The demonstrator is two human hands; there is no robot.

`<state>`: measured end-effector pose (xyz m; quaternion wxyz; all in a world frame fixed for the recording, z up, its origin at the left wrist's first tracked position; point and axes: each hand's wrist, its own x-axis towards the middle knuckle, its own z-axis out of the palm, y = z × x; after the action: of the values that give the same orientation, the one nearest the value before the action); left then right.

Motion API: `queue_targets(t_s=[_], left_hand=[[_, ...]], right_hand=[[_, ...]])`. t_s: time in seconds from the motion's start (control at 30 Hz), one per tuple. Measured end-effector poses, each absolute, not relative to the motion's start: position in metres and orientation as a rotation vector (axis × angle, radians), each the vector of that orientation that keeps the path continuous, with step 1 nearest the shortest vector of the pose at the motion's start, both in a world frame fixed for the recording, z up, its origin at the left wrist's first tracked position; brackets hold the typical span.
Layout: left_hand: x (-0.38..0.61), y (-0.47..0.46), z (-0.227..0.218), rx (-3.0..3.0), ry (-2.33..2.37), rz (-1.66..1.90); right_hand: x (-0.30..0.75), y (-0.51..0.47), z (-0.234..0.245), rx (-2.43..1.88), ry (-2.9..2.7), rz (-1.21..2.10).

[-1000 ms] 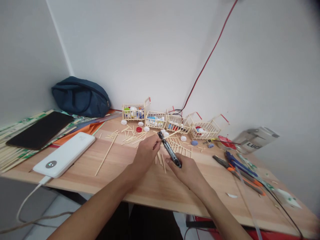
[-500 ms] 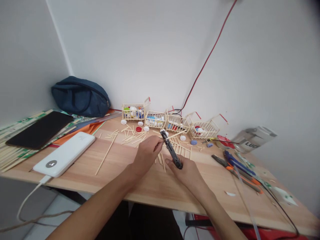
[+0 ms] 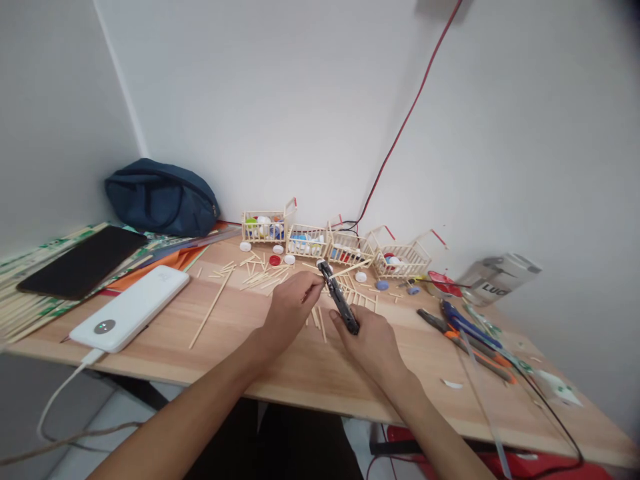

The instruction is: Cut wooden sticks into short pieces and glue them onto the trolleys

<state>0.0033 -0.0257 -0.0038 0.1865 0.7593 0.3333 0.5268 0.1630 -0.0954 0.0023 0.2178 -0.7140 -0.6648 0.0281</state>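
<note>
My right hand (image 3: 373,337) is closed around a black-handled cutting tool (image 3: 341,300), whose metal head points away from me; its exact kind is hard to make out. A thin wooden stick (image 3: 353,269) crosses near the tool's head. My left hand (image 3: 293,300) pinches the near end of this stick beside the tool, with the fingertips partly hidden. Below and behind the hands lie short cut sticks (image 3: 316,317) and a ladder-like stick frame (image 3: 361,300). Several small stick-built carts (image 3: 263,230) with bottle caps inside stand along the wall.
At left are a white power bank (image 3: 131,308), a black phone (image 3: 83,260) and a blue bag (image 3: 161,197). On the right lie orange-and-black pliers (image 3: 483,360), a blue glue gun (image 3: 467,323) with a cord, and a carton (image 3: 503,277). A longer stick (image 3: 211,308) rests left of my hands.
The whole view has shifted slightly, so things on the right appear further left. Both hands keep their holds on the stick and the tool, with little movement between them.
</note>
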Motion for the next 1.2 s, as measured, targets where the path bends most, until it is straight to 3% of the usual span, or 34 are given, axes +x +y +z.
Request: queue_targets(t_s=[0.63,0.9,1.2], left_hand=[[-0.005,-0.042,-0.004,2.435,1.358,1.041],[-0.004,-0.053,0.013,2.713,1.463,0.842],[-0.001,-0.056,0.031,2.834,1.569,0.69]], right_hand=[[0.165,-0.094,-0.017,-1.747,-1.774,0.437],[0.164,-0.104,-0.022,-1.736,-1.545,1.007],[0.17,-0.096,-0.014,-1.531,-1.512,1.314]])
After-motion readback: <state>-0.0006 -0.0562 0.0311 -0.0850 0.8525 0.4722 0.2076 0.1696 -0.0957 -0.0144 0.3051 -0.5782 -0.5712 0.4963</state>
